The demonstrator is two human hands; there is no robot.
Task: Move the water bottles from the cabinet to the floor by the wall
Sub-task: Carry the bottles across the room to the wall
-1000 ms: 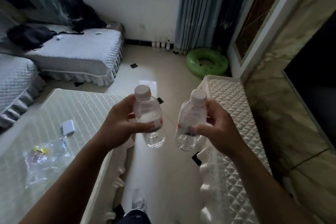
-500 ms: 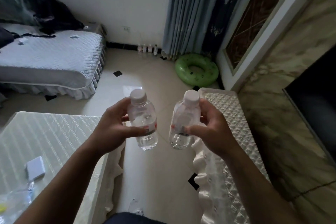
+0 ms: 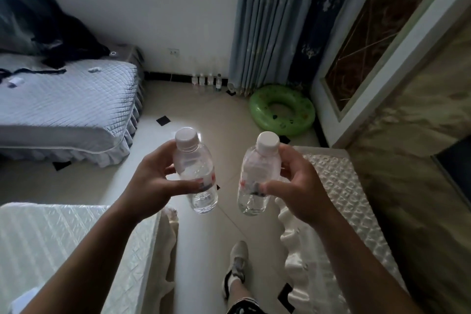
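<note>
Floor [image 3: 204, 242]: pale tile with small dark diamond insets, running from underfoot to the far wall.

Bed [image 3: 63, 109]: grey quilted cover, upper left, with dark clothes [image 3: 63, 46] heaped at its far end under the window.

Table [image 3: 63, 237]: lower left, under a shiny white cloth.

Cabinet [image 3: 331, 199]: low, on the right against the marble wall, topped with a white quilted cover with a frilled edge.

Curtain [image 3: 267, 20]: blue-grey, hanging to the floor in the far corner.

Ring [image 3: 300, 120]: green inflatable, flat on the floor just beside the curtain's foot.

Left hand [image 3: 153, 186]: wrapped around the left bottle [image 3: 196, 166], thumb across the label.

Right hand [image 3: 303, 186]: gripping the right bottle [image 3: 257, 168], thumb on the label, fingers behind.

Shoe [image 3: 238, 260]: grey, on the floor between table and cabinet.

Both bottles are clear with white caps, held roughly upright in the air above the floor gap, close together but apart.

Bottle row [image 3: 206, 80]: four small bottles standing side by side on the floor against the far wall, left of the curtain.
</note>
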